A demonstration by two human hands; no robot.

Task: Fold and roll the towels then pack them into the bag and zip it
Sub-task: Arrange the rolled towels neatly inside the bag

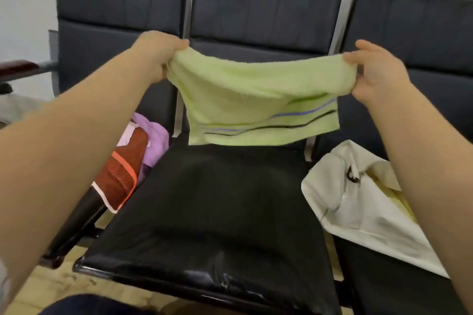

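Note:
A light green towel with purple and black stripes hangs doubled over in the air above the middle seat. My left hand grips its upper left corner. My right hand pinches its upper right corner. The towel's lower edge hangs just above the back of the black seat cushion. On the left seat lie a red-brown towel with an orange stripe and a purple towel under it. A cream zip bag lies on the right seat, partly behind my right forearm.
Three dark padded chairs stand joined in a row against a pale wall. A dark red armrest sticks out at the far left. Tiled floor shows below the seats' front edge.

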